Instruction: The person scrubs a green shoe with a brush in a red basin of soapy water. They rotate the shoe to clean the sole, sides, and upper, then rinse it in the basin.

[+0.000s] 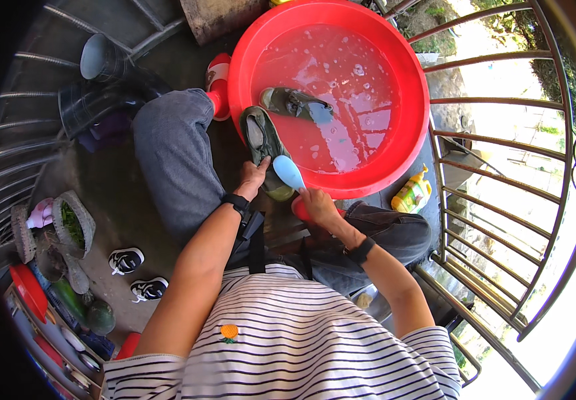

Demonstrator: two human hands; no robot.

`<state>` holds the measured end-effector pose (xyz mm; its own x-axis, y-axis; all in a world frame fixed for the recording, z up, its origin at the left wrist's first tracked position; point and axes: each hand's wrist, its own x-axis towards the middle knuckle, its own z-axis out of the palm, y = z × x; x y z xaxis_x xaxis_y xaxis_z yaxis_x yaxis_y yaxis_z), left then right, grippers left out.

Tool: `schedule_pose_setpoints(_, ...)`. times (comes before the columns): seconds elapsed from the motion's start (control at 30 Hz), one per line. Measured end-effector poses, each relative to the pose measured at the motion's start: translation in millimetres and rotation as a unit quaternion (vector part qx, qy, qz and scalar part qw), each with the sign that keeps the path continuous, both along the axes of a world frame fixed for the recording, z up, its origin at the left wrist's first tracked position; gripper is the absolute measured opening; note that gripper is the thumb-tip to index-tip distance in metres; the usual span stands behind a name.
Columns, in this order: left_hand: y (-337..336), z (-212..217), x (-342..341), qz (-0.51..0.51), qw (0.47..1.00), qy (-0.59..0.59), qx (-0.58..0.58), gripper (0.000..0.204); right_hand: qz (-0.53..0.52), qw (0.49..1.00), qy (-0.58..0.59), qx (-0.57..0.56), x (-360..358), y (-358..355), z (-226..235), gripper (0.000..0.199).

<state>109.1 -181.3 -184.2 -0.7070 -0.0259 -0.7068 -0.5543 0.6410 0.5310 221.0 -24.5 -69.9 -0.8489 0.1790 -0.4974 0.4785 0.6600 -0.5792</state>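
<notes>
A dark green lace-up shoe [276,145] leans over the near left rim of a large red basin [404,175], its opening facing up. My left hand [253,176] is closed on the shoe's side, thumb on top. In my right hand [320,205] is the handle of a light blue brush [288,171]. The brush's smooth oval back faces up and its head lies against the shoe; bristles are hidden. The matching shoe [294,104] lies partly sunk in the cloudy, foamy water inside the basin.
A yellow bottle [412,193] stands right of the basin by metal railings [501,101]. Black rubber boots [101,93] are at the far left. Small black-and-white shoes [126,261], a stone-like planter [74,223] and green gourds [100,317] sit at the near left.
</notes>
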Motion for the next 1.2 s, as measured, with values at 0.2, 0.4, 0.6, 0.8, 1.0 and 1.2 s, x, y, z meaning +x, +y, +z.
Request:
schedule_pose_setpoints(0.2, -3.4, -4.4, -1.7, 0.001, 0.998, -0.054, 0.019, 0.052, -0.07, 0.997, -0.024, 0.029, -77.3, -18.1, -48.2, 0.049)
schedule_pose_setpoints(0.4, -1.5, -4.3, -1.0, 0.027, 0.998, -0.04, 0.038, 0.057, 0.027, 0.998, -0.03, 0.043, -64.7, -10.5, -24.1, 0.043)
schedule_pose_setpoints(0.6, -2.7, -0.4, -1.0, -0.002, 0.999, -0.024, 0.026, 0.056, -0.054, 0.997, -0.044, -0.044, -25.0, -7.8, -25.9, 0.039)
schedule_pose_setpoints(0.8, -1.4, 12.5, -7.6, 0.046, 0.985, -0.128, 0.106, 0.058, -0.093, 0.989, -0.091, -0.072, -101.0, -14.8, -58.5, 0.036)
schedule_pose_setpoints(1.0, 0.0, 17.5, -0.8, 0.075, 0.993, -0.013, 0.09, 0.051, 0.025, 0.997, -0.055, -0.043, -7.4, -0.1, -10.4, 0.041)
schedule_pose_setpoints(1.2, -1.8, 17.5, -7.8, 0.031, 0.99, -0.074, 0.118, 0.051, 0.038, 0.998, -0.042, 0.041, -102.2, -12.6, -63.9, 0.03)
